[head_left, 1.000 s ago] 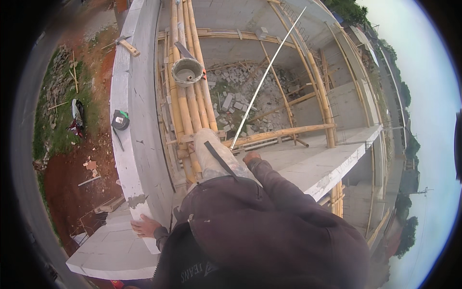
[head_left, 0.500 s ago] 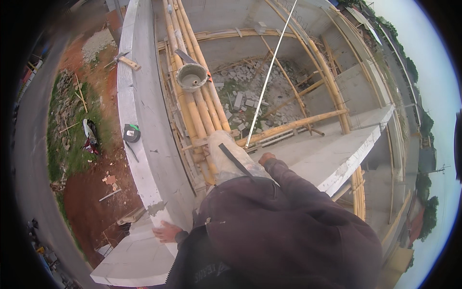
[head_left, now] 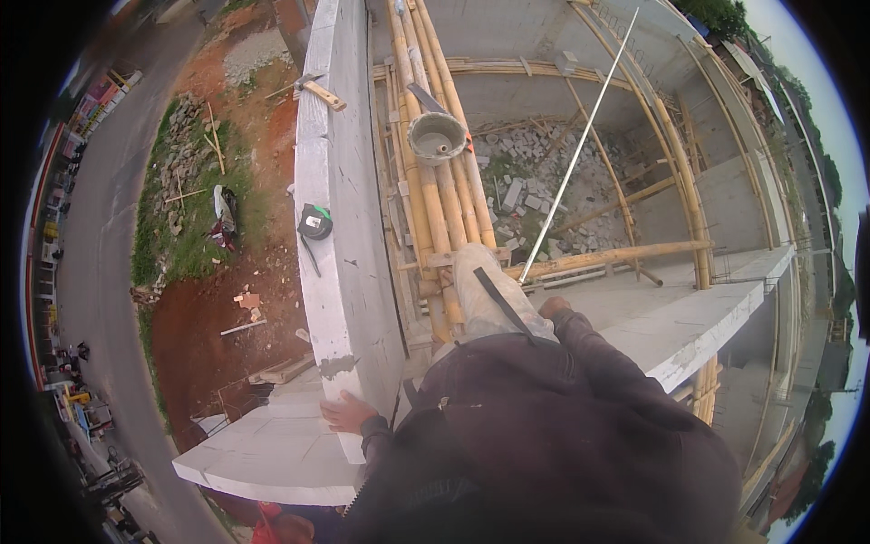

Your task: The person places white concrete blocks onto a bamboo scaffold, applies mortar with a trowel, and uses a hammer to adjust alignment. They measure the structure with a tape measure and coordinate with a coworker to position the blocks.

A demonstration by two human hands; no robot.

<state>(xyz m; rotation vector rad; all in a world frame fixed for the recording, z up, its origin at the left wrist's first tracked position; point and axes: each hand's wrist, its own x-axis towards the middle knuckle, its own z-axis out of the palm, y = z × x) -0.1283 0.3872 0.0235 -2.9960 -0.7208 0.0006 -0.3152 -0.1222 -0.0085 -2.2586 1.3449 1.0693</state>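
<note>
My left hand [head_left: 347, 414] lies on the top edge of the pale block wall [head_left: 324, 299], its fingers stretched out and holding nothing. A grey mortar patch [head_left: 339, 365] marks the wall just beyond it. My right hand [head_left: 555, 306] is curled closed beside my leg, above the inner block wall; its grip is hidden. Close to it is the lower end of a long white rod [head_left: 580, 150]. Farther along the left wall top sit a black tape measure [head_left: 315, 222] with a green part and a hammer [head_left: 323, 94] with a wooden handle.
Bamboo poles [head_left: 446, 204] form the scaffold under my leg. On them rest a grey bucket [head_left: 436, 139] and a saw-like blade [head_left: 426, 98]. Broken blocks [head_left: 526, 195] lie far below inside the walls. Left of the wall is a drop to red soil [head_left: 208, 344] and a road [head_left: 109, 227].
The view has swung left, so everything sits farther right in the picture. My left hand stays on the wall top and my right hand remains by my leg. Something red now shows below the left wall.
</note>
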